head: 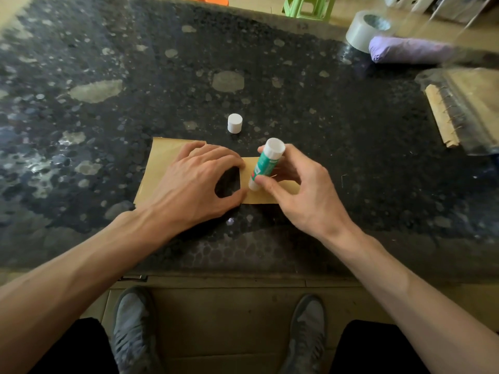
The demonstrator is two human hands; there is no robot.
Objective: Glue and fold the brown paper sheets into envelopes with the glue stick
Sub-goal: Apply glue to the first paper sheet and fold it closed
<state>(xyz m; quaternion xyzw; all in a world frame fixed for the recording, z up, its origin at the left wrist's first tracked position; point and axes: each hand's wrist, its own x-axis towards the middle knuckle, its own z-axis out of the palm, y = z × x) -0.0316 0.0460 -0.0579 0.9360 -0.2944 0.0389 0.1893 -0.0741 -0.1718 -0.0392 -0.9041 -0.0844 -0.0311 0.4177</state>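
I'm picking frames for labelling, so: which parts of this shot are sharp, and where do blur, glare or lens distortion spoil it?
Head view: glue stick and white cap sharp in the centre; tape roll and purple bundle at top right smeared; pale sheen on the table at left; table's near edge bows from the wide lens.

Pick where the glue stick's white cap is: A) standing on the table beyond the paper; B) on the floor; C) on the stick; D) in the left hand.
A: the white cap stands alone on the dark table, just beyond the brown paper, off the glue stick.
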